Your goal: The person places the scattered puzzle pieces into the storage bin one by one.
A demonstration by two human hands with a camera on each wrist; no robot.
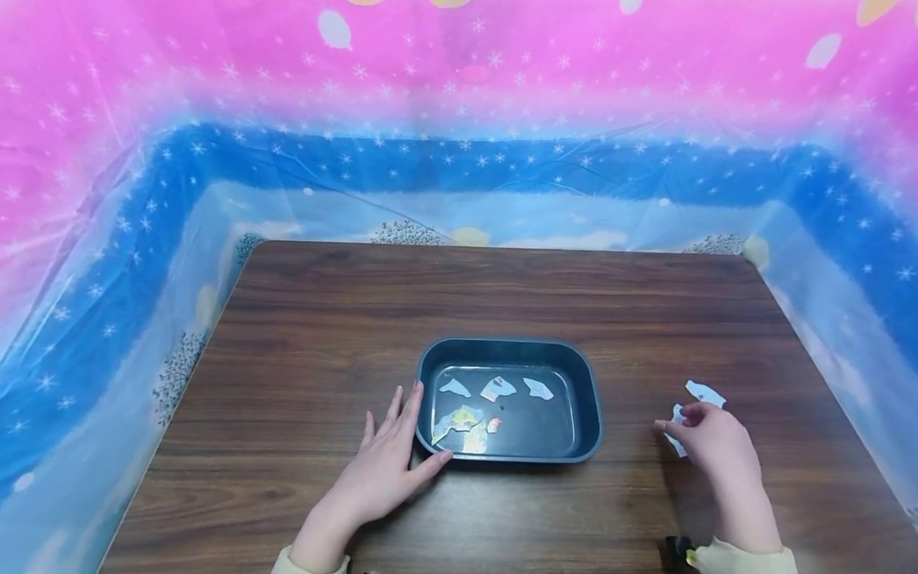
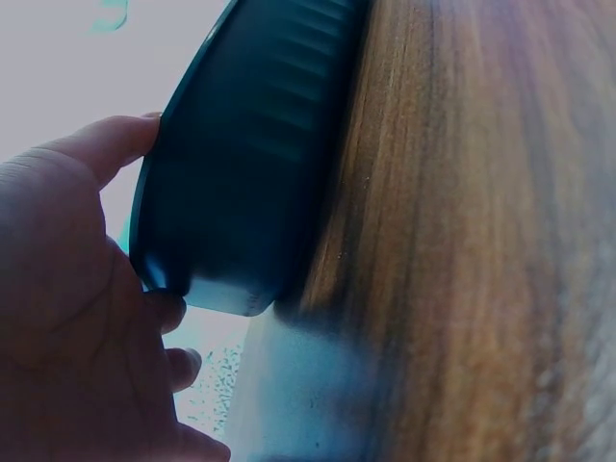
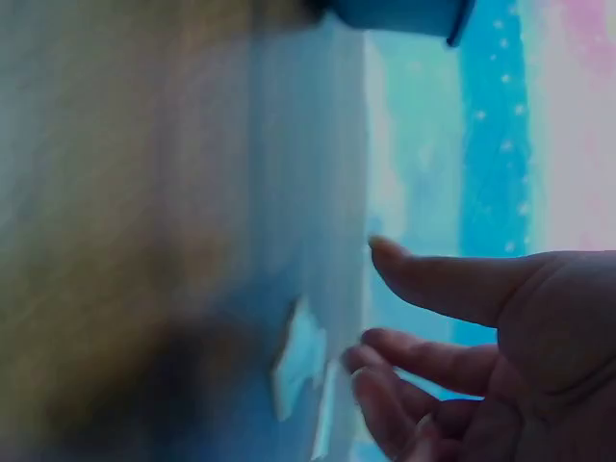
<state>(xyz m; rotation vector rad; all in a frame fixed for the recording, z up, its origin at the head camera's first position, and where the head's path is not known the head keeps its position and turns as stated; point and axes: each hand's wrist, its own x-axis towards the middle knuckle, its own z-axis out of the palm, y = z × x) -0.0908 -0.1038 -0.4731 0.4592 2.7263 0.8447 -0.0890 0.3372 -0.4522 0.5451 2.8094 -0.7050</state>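
A dark blue tray (image 1: 584, 399) is set near the middle of the brown wooden table (image 1: 323, 319), with several torn paper pieces (image 1: 495, 388) lying on its floor. The left hand (image 1: 387, 466) is laid flat against the tray's left wall, fingers straight and thumb touching the near corner; nothing is gripped. The right hand (image 1: 706, 438) is placed well to the right of the tray, its fingers loosely bent over a white paper scrap (image 1: 676, 417) on the table; whether the scrap is already pinched cannot be told. A second scrap (image 1: 705, 392) lies just beyond the fingertips. It is judged that the collecting step is best done by a clean pinch at the scrap's edge, a lift clear of the rim, and release low over the tray while it is steadied.
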